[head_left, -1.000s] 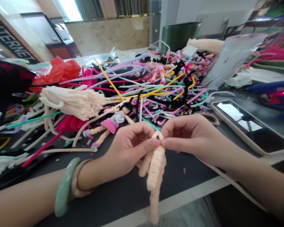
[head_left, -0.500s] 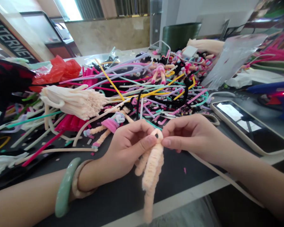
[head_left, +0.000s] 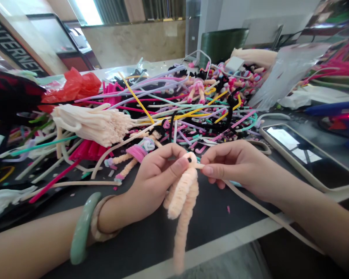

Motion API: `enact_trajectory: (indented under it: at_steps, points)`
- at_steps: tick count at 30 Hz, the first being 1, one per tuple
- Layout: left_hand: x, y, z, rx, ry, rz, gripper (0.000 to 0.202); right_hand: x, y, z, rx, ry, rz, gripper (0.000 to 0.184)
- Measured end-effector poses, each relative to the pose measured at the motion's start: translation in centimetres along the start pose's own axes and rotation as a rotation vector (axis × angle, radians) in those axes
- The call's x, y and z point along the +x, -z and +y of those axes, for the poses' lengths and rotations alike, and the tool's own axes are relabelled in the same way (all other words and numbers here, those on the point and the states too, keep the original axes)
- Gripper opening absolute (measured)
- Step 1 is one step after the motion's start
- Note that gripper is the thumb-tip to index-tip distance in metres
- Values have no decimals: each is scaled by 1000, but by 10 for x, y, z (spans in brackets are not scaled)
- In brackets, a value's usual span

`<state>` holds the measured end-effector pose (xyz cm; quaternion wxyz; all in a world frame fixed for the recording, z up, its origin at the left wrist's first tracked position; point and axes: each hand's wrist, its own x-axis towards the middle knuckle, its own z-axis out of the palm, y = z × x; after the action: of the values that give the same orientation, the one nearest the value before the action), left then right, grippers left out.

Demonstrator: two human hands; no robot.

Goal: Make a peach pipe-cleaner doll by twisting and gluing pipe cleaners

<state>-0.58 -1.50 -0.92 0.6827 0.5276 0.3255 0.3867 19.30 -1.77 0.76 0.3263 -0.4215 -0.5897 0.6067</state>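
Two pinches on one peach pipe-cleaner figure (head_left: 183, 197), held up over the dark surface (head_left: 133, 248).

The left hand (head_left: 157, 174), a jade bangle (head_left: 83, 228) at its wrist, has its grip pressed together on the figure's looped top. The right hand (head_left: 235, 166) pinches a short peach end just beside that loop, and the figure's long limbs hang below. Near the left hand lies a pipe-cleaner doll in a pink skirt (head_left: 136, 153), beside a bundle of peach pipe cleaners (head_left: 90, 124). A phone (head_left: 308, 155) lies off to the right.
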Motion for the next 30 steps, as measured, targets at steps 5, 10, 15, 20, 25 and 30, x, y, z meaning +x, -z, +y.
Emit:
enact_trajectory:
  at_steps: [5, 10, 15, 20, 25, 30]
  points:
    - [2, 1, -1, 16, 13, 1, 23, 0, 3, 4, -65, 18, 39, 14]
    - [3, 3, -2, 13, 15, -24, 20, 2, 0, 1, -33, 32, 69, 12]
    - [3, 4, -2, 8, 54, -39, 20, 2, 0, 1, -15, 36, 54, 12]
    - [2, 3, -2, -12, 43, -50, 17, 2, 0, 1, 5, 31, 27, 12]
    - [3, 2, -2, -32, 52, -55, 17, 1, -1, 1, 34, 24, 0, 9]
    - [4, 1, -2, -41, 12, -52, 18, 0, 0, 2, 28, 59, 35, 7]
